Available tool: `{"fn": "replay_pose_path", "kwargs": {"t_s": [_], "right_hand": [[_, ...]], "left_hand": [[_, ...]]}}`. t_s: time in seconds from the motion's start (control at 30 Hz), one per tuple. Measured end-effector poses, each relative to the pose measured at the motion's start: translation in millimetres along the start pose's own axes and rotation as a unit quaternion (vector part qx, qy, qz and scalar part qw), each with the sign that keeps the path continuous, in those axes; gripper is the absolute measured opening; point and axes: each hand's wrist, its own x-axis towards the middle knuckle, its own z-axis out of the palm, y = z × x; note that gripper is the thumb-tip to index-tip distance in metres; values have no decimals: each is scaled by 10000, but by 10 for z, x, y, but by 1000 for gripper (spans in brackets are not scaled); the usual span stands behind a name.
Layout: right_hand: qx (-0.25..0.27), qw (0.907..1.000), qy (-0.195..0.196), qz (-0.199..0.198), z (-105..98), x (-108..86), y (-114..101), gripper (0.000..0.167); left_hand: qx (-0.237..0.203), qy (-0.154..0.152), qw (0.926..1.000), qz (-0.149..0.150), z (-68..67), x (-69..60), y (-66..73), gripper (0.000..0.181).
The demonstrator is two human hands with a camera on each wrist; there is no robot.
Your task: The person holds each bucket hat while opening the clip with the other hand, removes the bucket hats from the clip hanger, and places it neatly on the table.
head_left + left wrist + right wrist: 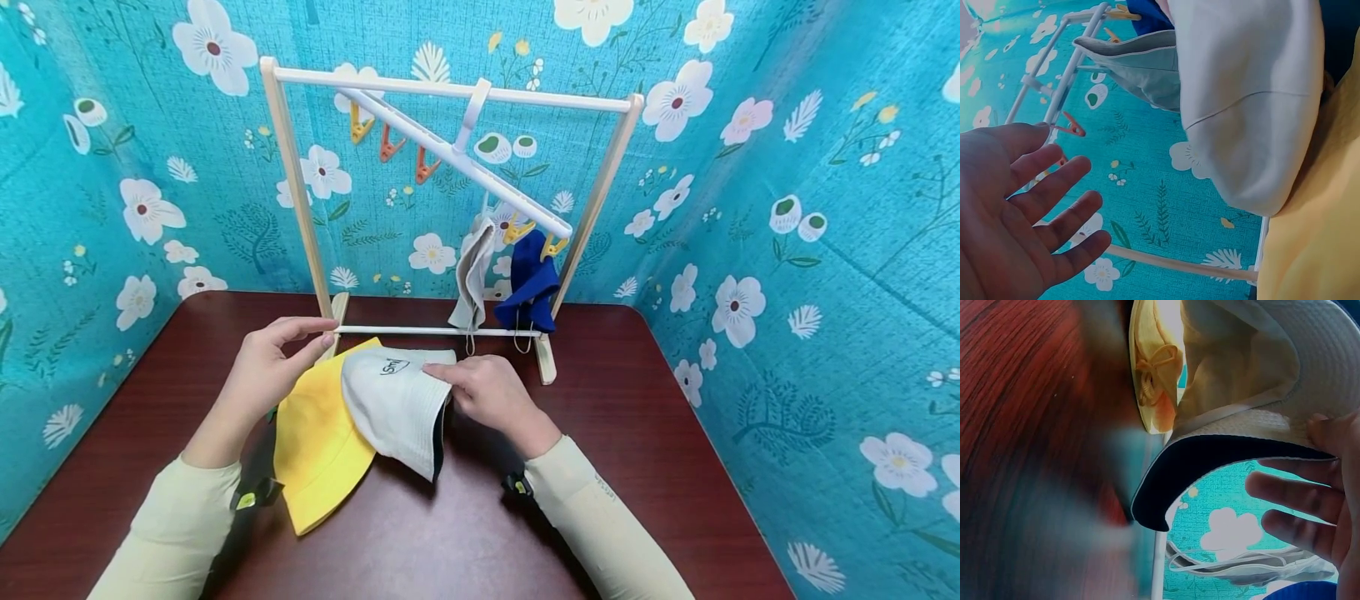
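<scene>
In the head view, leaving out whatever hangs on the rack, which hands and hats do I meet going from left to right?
Left hand → yellow hat → pale hat, partly over the yellow hat → right hand, holding the pale hat at its right edge.

We see an upper hat [397, 408] overlapping the right side of a lower hat [318, 450] on the desk [637, 400], the left grip [262, 371] to their left, the right grip [495, 392] at their right; behind stands a rack [295, 183], its top bar [555, 99] bearing a hanger [416, 136], with a third hat [472, 283] and, to its right, a fourth hat [531, 283] under the hanger's right half
</scene>
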Motion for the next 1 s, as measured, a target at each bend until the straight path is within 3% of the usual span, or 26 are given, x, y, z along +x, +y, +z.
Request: {"fn": "replay_pose_path", "kwargs": {"t_s": [0.3, 0.63, 1.0], "right_hand": [[42, 9990, -385, 244, 15, -19, 26, 60], [-14, 9903, -1277, 541, 63, -105, 88, 62], [-18, 9864, -1550, 545, 146, -205, 136, 62]], "left_hand": [[25, -52, 10000, -48, -20, -4, 2, 41], [51, -128, 9999, -85, -11, -2, -10, 38], [8, -192, 9998, -30, -38, 10, -22, 42]]}}
